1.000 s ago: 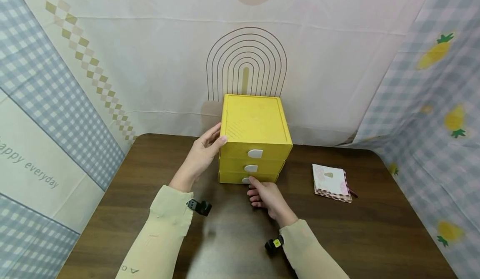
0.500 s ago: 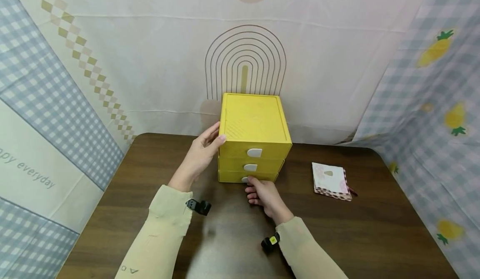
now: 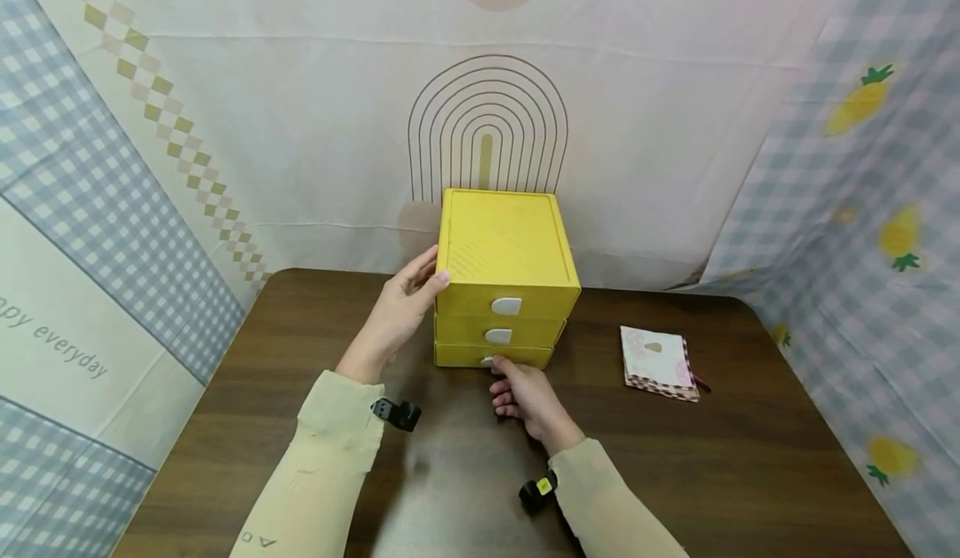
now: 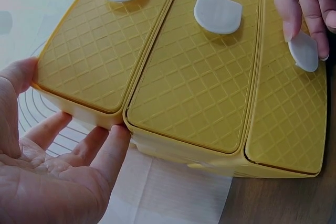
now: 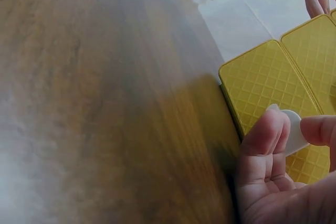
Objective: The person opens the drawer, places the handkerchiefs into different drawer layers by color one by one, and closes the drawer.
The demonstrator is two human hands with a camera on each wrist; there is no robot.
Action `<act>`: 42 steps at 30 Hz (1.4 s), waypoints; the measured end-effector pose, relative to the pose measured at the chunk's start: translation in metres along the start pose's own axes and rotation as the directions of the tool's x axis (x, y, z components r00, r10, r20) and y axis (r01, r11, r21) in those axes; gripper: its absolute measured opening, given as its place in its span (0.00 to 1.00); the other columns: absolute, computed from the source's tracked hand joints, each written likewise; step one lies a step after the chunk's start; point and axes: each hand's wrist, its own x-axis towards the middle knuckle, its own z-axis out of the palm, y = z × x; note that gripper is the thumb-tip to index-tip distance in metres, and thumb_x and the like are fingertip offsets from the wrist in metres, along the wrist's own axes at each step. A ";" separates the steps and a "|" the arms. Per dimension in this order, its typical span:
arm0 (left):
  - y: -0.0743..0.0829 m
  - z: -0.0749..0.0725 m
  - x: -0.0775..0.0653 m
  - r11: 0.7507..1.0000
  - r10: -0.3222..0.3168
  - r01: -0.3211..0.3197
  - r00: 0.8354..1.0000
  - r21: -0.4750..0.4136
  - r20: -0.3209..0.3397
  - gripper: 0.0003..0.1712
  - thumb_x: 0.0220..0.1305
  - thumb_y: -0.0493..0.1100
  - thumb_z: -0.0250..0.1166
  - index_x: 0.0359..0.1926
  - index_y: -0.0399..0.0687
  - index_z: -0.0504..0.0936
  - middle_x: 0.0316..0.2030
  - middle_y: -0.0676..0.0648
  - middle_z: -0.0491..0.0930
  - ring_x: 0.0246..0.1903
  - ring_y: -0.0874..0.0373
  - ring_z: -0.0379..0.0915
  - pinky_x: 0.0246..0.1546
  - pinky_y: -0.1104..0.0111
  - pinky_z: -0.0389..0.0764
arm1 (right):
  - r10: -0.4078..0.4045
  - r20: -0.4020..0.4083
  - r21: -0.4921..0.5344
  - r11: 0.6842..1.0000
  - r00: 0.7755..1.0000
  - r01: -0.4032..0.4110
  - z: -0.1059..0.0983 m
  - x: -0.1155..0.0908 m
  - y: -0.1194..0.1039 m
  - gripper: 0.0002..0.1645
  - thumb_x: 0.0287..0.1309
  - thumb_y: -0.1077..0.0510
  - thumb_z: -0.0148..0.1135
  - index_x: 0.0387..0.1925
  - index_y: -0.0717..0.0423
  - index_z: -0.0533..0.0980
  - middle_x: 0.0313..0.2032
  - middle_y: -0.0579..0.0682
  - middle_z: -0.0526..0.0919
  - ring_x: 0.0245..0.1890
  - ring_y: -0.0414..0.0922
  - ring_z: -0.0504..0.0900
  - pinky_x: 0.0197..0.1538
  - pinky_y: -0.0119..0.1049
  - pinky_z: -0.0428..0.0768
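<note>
A yellow cabinet [image 3: 510, 237] with three stacked drawers stands against the back cloth. Each drawer front has a white rounded handle. My left hand [image 3: 397, 312] rests at the cabinet's upper left: its fingers touch the side, and the thumb lies on the front corner. In the left wrist view those fingers are extended. My right hand [image 3: 531, 395] is at the bottom drawer [image 3: 461, 355], pinching its handle [image 4: 303, 52] between thumb and fingers. The right wrist view shows the same handle [image 5: 296, 135] partly hidden by the fingers.
A folded cloth [image 3: 656, 358], white with a checked edge, lies on the brown wooden table [image 3: 720, 458] right of the cabinet. Printed cloth [image 3: 300, 124] hangs behind the table, with checked cloth [image 3: 817, 174] on the right.
Both hands keep their places on the cabinet and handle, and the head view shifts slightly. The bottom drawer's front seems to stand out very slightly more, though this is hard to tell.
</note>
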 end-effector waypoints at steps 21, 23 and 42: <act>-0.005 0.000 0.001 1.000 0.013 -0.013 1.000 -0.006 0.001 0.35 0.66 0.57 0.62 0.72 0.65 0.62 0.66 0.52 0.66 0.64 0.54 0.61 0.64 0.58 0.63 | 0.043 0.062 0.008 0.999 0.997 -0.043 0.003 -0.057 0.029 0.37 0.64 0.37 0.57 0.55 0.68 0.71 0.26 0.48 0.77 0.20 0.40 0.75 0.25 0.34 0.79; -0.005 0.000 0.001 1.000 0.019 -0.019 1.000 -0.007 0.003 0.35 0.66 0.57 0.62 0.72 0.65 0.62 0.66 0.52 0.66 0.64 0.54 0.62 0.64 0.58 0.64 | 0.062 0.080 0.029 0.997 0.995 -0.065 0.001 -0.063 0.030 0.38 0.64 0.37 0.57 0.55 0.68 0.71 0.26 0.48 0.76 0.20 0.40 0.75 0.26 0.34 0.79; -0.001 0.001 0.000 1.000 0.012 -0.012 1.000 0.002 0.013 0.36 0.65 0.60 0.61 0.72 0.68 0.61 0.66 0.54 0.65 0.64 0.57 0.61 0.64 0.59 0.64 | 0.105 0.128 0.040 0.993 0.986 -0.111 -0.001 -0.097 0.040 0.34 0.62 0.38 0.59 0.50 0.67 0.73 0.24 0.46 0.77 0.19 0.38 0.75 0.24 0.31 0.78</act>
